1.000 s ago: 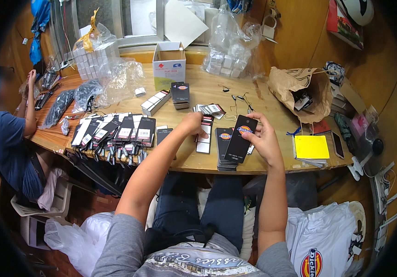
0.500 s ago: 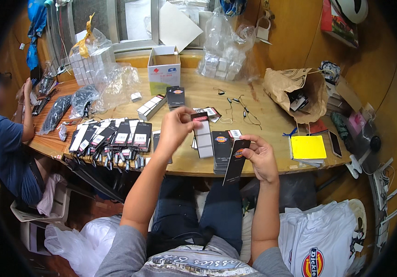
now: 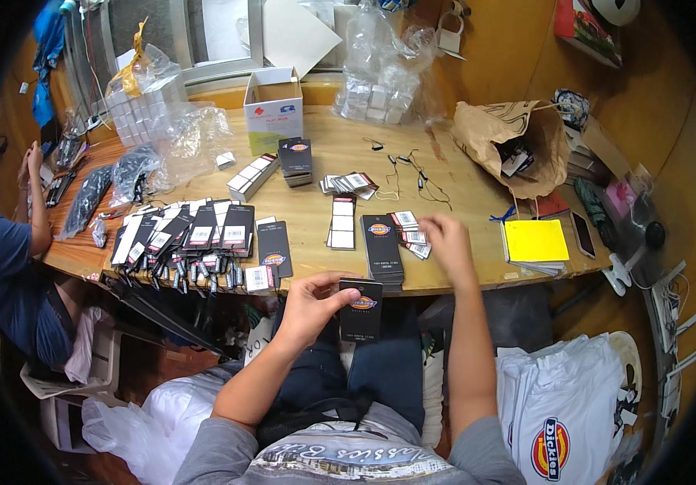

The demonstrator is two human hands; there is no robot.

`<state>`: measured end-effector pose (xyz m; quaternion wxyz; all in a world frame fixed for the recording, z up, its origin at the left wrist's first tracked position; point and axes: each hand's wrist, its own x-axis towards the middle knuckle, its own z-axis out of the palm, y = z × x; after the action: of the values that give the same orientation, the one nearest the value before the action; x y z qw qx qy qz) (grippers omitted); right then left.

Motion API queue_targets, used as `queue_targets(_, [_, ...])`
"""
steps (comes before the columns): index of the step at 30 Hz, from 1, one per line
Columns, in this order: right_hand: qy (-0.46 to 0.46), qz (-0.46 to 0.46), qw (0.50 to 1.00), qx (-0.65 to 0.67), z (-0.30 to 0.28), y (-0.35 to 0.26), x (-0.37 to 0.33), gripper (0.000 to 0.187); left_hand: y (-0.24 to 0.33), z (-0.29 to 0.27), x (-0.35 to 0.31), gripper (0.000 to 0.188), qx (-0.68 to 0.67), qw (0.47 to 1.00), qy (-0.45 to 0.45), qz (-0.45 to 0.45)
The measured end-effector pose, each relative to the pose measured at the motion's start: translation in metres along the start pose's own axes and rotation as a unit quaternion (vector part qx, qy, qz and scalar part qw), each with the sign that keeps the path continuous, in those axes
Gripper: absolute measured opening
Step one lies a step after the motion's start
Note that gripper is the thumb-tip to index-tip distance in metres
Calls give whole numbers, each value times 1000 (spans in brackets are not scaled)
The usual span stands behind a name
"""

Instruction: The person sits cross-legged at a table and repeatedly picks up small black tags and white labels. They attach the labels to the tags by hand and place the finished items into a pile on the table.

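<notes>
My left hand [image 3: 312, 311] pinches a black hang tag [image 3: 361, 321] upright over my lap, just in front of the table edge, thumb across its face. My right hand [image 3: 450, 250] hovers by several small white barcode cards [image 3: 414, 234], its fingers curled; whatever they may hold is hidden. Between the hands stands a stack of black tags [image 3: 382, 252]. To its left lies a strip of white stickers [image 3: 341, 225] with a dark red top end. Behind that strip is a loose pile of barcode cards [image 3: 350, 183].
Finished-looking tags with cords [image 3: 190, 234] cover the table's left front. Farther back are a carton [image 3: 274, 113], a black tag stack [image 3: 295, 163] and plastic bags [image 3: 380, 89]. On the right sit a paper bag [image 3: 514, 133], yellow pad [image 3: 535, 241] and phone [image 3: 584, 234]. Someone [image 3: 12, 283] sits at left.
The black tag has passed from my right hand to my left, which has come nearer to me. The sticker strip now lies on the table. My right hand has moved up to the barcode cards.
</notes>
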<state>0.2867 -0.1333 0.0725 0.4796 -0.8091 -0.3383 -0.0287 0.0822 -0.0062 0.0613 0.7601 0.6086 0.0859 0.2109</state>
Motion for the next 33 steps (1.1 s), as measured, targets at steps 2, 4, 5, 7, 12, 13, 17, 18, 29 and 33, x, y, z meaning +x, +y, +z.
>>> queue_targets(2, [-48, -8, 997, -68, -2, 24, 38, 24, -1, 2, -2, 21, -29, 999, -6, 15])
queue_targets(4, [-94, -104, 979, -149, 6, 56, 60, 25, 0, 7, -5, 19, -42, 998, 4, -36])
queue_targets(5, [-122, -152, 963, -186, 10, 53, 66, 26, -4, 5, -7, 19, -56, 998, -2, -35])
queue_targets(7, [-184, -77, 963, -179, 8, 48, 77, 26, -10, 4, -4, 19, -83, 996, -3, -41])
queue_targets(12, [-177, 81, 980, -32, 5, 41, 79, 17, -26, 5, 1, 19, -199, 976, 30, -89])
queue_targets(13, [-153, 120, 980, 36, -2, 37, 72, 16, -28, 6, 1, 17, -196, 977, 42, -77])
queue_targets(17, [-42, 71, 914, 398, -16, -14, 1, 9, -29, 12, 2, 13, -178, 974, 140, 12])
queue_targets(18, [-68, 67, 897, 432, -11, -24, -24, 8, -30, 14, 1, 13, -185, 971, 150, 32])
queue_targets(29, [-156, 51, 943, 290, 21, -28, -58, 10, -28, 20, -8, 10, -119, 964, 185, 150])
queue_targets(33, [169, -32, 965, -196, -14, 54, 26, 17, -29, 19, -9, 10, -125, 969, 177, 116])
